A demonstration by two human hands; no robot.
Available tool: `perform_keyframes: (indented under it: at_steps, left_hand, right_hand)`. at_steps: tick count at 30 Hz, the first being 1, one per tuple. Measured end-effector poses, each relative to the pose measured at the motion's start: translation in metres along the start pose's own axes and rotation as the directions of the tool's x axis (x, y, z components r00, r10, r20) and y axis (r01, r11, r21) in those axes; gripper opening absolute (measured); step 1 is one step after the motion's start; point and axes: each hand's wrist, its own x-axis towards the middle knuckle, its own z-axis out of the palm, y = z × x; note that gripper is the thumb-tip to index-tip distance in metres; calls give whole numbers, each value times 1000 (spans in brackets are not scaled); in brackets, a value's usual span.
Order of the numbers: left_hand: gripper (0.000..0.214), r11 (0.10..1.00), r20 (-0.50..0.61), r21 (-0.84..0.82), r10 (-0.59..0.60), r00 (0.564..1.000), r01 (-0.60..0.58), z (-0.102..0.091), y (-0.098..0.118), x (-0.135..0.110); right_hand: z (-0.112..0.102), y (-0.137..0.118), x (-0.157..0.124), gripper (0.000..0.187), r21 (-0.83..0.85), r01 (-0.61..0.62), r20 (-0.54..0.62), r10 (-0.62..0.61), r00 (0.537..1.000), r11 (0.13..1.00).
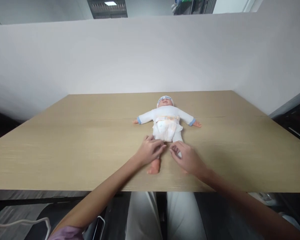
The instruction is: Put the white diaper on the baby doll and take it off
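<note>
The plastic baby doll in white clothes and a diaper (167,122) lies mid-frame on the light wooden desk (65,146), head toward the top, legs toward both hands: left hand (150,150) curled over one leg, right hand (187,158) loosely spread over the other.

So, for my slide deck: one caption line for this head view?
Both hands, left hand and right hand, rest on the legs of a baby doll lying face-up on a wooden table.
</note>
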Motion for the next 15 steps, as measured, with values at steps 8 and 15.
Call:
perform_keyframes:
  at_steps: [8,15]
  left_hand:
    - [32,970,-70,-78,-236,969,230,6,-15,32]
    - [31,990,-107,-68,-127,986,120,9,-24,27]
  right_hand:
    - [7,18,45,18,-276,-79,7,84,996,958]
    - [20,23,37,11,-283,-48,-42,37,998,958]
